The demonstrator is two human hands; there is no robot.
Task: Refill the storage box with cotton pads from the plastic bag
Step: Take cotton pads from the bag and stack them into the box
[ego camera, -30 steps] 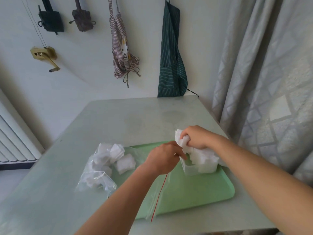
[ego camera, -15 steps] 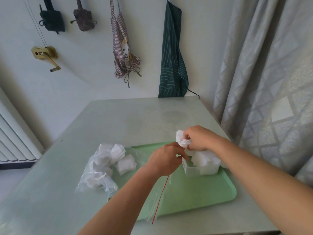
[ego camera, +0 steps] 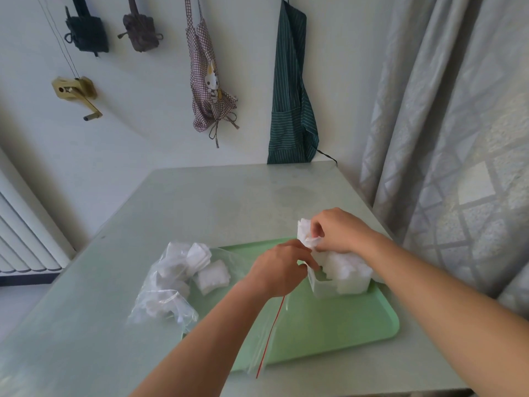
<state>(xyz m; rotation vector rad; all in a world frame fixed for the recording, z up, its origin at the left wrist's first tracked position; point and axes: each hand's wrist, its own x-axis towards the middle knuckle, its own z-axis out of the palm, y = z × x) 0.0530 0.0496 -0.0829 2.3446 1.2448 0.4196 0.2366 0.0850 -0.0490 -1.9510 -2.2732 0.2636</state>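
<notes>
White cotton pads are pinched as a stack by the right hand, held on edge with the long axis roughly upright over the storage box. The left hand is curled at the box's near left rim; whether anything is gripped cannot be told. The box is stood on the green tray. The plastic bag is laid across the tray's left edge and the table, its red zip strip pointed nearward.
</notes>
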